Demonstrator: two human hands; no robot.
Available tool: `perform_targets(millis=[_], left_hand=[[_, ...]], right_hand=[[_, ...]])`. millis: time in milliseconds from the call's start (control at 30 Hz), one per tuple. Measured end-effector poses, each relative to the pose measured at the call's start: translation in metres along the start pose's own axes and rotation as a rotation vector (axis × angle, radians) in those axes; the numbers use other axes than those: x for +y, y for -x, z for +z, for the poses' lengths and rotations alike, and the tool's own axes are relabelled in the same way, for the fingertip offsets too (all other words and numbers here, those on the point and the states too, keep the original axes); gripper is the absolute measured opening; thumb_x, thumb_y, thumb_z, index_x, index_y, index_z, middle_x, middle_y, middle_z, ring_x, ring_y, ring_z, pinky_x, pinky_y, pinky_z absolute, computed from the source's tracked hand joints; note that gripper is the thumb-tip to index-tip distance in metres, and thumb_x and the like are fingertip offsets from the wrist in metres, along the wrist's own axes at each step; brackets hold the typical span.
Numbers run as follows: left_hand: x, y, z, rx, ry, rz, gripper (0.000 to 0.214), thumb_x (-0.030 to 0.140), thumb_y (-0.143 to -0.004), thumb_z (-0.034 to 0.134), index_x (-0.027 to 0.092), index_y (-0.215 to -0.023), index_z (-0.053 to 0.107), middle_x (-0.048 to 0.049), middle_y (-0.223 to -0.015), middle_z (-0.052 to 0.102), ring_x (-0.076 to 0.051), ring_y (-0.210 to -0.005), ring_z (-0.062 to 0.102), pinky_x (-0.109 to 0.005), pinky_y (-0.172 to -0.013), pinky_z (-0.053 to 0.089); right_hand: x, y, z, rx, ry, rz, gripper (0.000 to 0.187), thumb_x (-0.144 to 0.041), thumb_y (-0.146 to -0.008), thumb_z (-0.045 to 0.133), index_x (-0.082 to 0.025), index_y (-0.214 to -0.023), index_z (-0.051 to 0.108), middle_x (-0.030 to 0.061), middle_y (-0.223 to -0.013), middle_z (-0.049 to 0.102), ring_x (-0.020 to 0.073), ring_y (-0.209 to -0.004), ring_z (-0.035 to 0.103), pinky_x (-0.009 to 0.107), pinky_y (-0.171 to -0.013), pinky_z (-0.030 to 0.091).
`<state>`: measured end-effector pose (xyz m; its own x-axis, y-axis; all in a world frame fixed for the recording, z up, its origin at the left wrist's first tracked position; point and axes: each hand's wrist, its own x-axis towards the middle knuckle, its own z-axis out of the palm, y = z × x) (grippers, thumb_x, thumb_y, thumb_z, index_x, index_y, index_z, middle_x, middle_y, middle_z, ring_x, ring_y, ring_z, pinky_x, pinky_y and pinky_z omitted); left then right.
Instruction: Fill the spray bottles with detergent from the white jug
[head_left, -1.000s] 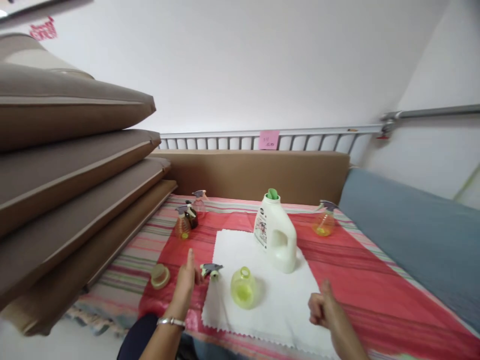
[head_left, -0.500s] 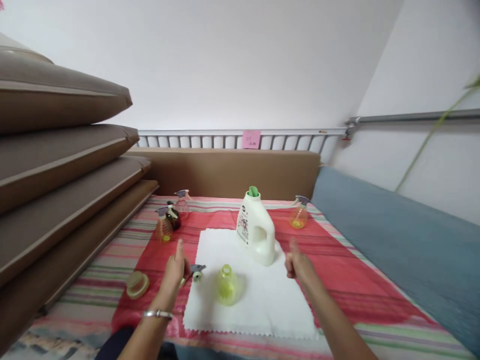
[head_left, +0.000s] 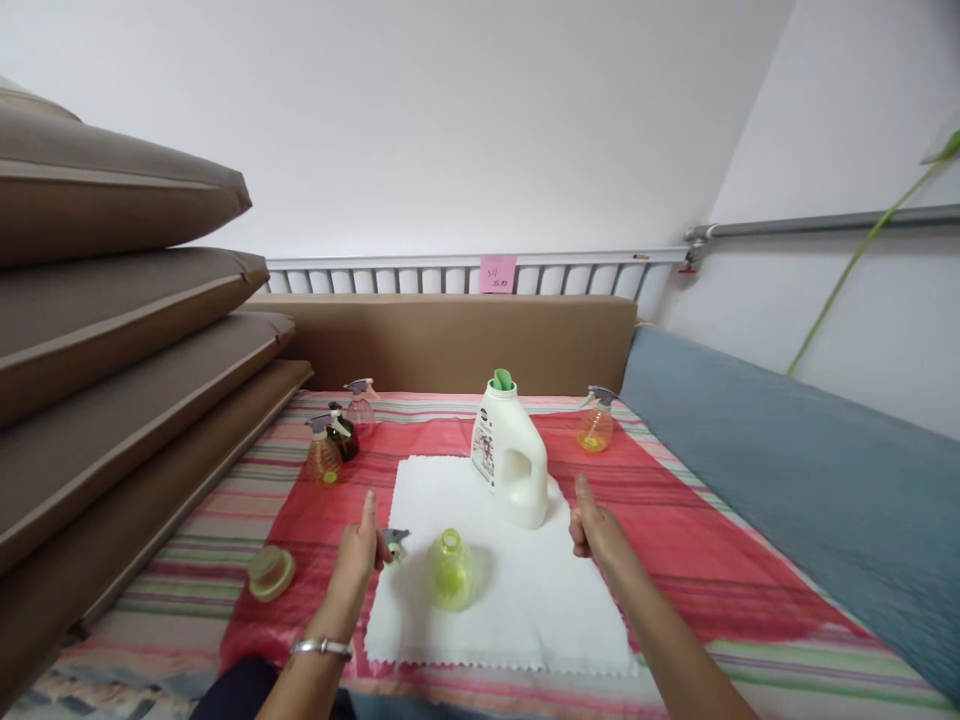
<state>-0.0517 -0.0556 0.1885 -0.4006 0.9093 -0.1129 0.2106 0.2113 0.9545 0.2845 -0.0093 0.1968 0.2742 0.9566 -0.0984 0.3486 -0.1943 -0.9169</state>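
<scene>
My left hand [head_left: 364, 540] is closed in a fist with its thumb raised, and nothing shows in it. Just beside its fingers lies a detached grey spray head [head_left: 396, 538], partly hidden by the hand. My right hand [head_left: 591, 522], also a fist with thumb up, hovers right of the white cloth [head_left: 525, 620]. Between the hands an open yellow-green bottle [head_left: 450, 575] stands on that cloth. Behind it stands a large white jug [head_left: 525, 450] with a handle, an open top and something green [head_left: 502, 380] in its mouth.
Spray bottles [head_left: 324, 460] [head_left: 360, 412] and a dark bottle [head_left: 345, 438] stand at the back left; another spray bottle [head_left: 596, 425] is at the right. A pale round lid [head_left: 270, 572] lies left. Stacked cushions [head_left: 127, 350] and a blue panel [head_left: 787, 430] flank the striped cloth.
My left hand has shifted slightly right and now covers more of the spray head. My right hand stays raised in the same pose. The view has turned a little.
</scene>
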Motion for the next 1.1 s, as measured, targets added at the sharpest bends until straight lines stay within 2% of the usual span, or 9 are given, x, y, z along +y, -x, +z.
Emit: perform_targets(millis=[100, 167, 233, 300, 467, 667, 833, 933, 1100], left_hand=[[0.002, 0.007, 0.009, -0.029, 0.007, 0.096, 0.072, 0.074, -0.073, 0.029, 0.015, -0.052, 0.063, -0.0083, -0.051, 0.062, -0.022, -0.049, 0.058, -0.032, -0.053, 0.042], [0.002, 0.015, 0.022, -0.06, -0.003, 0.206, 0.061, 0.068, -0.072, 0.044, 0.012, -0.08, 0.068, -0.0122, -0.077, 0.07, -0.026, -0.073, 0.064, -0.035, -0.067, 0.048], [-0.002, 0.024, 0.038, -0.088, -0.052, 0.288, 0.061, 0.058, -0.065, 0.061, 0.011, -0.103, 0.063, -0.015, -0.105, 0.067, -0.029, -0.099, 0.06, -0.038, -0.086, 0.045], [-0.007, 0.031, 0.055, -0.126, -0.141, 0.341, 0.065, 0.048, -0.062, 0.068, 0.012, -0.115, 0.057, -0.0147, -0.121, 0.06, -0.029, -0.114, 0.052, -0.038, -0.099, 0.036], [-0.021, 0.034, 0.083, -0.231, -0.192, 0.329, 0.038, 0.033, -0.071, 0.061, 0.017, -0.105, 0.062, -0.0103, -0.112, 0.063, -0.025, -0.109, 0.053, -0.034, -0.098, 0.037], [-0.021, 0.037, 0.087, -0.219, -0.141, 0.32, 0.03, 0.028, -0.073, 0.06, 0.019, -0.101, 0.062, -0.0075, -0.108, 0.063, -0.022, -0.107, 0.054, -0.03, -0.096, 0.039], [-0.023, 0.04, 0.085, -0.217, -0.172, 0.332, 0.034, 0.028, -0.072, 0.061, 0.02, -0.105, 0.06, -0.007, -0.108, 0.061, -0.022, -0.106, 0.053, -0.031, -0.095, 0.039], [-0.025, 0.041, 0.086, -0.216, -0.188, 0.318, 0.04, 0.025, -0.066, 0.064, 0.021, -0.105, 0.058, -0.0065, -0.108, 0.06, -0.023, -0.105, 0.052, -0.032, -0.093, 0.039], [-0.023, 0.042, 0.084, -0.235, -0.313, 0.296, 0.051, 0.024, -0.06, 0.069, 0.021, -0.109, 0.055, -0.0063, -0.112, 0.059, -0.024, -0.105, 0.052, -0.033, -0.092, 0.04]], right_hand=[[0.0, -0.004, 0.001, 0.047, -0.054, -0.049, 0.07, -0.067, -0.088, 0.024, -0.017, -0.05, 0.055, -0.0003, -0.043, 0.054, 0.0136, -0.041, 0.054, 0.029, -0.048, 0.046], [-0.001, -0.008, 0.004, 0.103, -0.096, -0.124, 0.053, -0.057, -0.091, 0.035, -0.014, -0.077, 0.063, 0.0038, -0.073, 0.067, 0.0157, -0.066, 0.063, 0.032, -0.064, 0.052], [-0.002, -0.015, 0.012, 0.147, -0.119, -0.195, 0.034, -0.045, -0.089, 0.05, -0.015, -0.103, 0.06, 0.0063, -0.104, 0.064, 0.0188, -0.092, 0.061, 0.037, -0.081, 0.05], [-0.003, -0.026, 0.022, 0.141, -0.12, -0.232, 0.033, -0.036, -0.086, 0.059, -0.016, -0.112, 0.055, 0.0075, -0.117, 0.059, 0.0218, -0.103, 0.057, 0.042, -0.088, 0.047], [-0.006, -0.057, 0.046, 0.033, -0.048, -0.206, 0.021, -0.031, -0.087, 0.059, -0.014, -0.1, 0.06, 0.0037, -0.098, 0.063, 0.0178, -0.084, 0.062, 0.038, -0.076, 0.052], [-0.028, -0.062, 0.052, 0.032, -0.019, -0.21, 0.022, -0.034, -0.088, 0.057, -0.014, -0.097, 0.059, 0.0009, -0.088, 0.063, 0.0148, -0.073, 0.061, 0.031, -0.065, 0.053], [-0.056, -0.038, 0.023, 0.071, 0.057, -0.25, 0.03, -0.044, -0.078, 0.063, -0.014, -0.083, 0.059, -0.0016, -0.065, 0.061, 0.015, -0.057, 0.057, 0.027, -0.053, 0.045], [-0.069, -0.017, -0.013, 0.025, 0.153, -0.283, 0.036, -0.051, -0.068, 0.063, -0.016, -0.076, 0.06, -0.0013, -0.051, 0.058, 0.0187, -0.05, 0.054, 0.028, -0.047, 0.038], [-0.081, 0.019, -0.07, -0.077, 0.386, -0.288, 0.041, -0.06, -0.061, 0.064, -0.02, -0.068, 0.062, -0.0017, -0.042, 0.054, 0.0208, -0.046, 0.054, 0.029, -0.047, 0.038]])
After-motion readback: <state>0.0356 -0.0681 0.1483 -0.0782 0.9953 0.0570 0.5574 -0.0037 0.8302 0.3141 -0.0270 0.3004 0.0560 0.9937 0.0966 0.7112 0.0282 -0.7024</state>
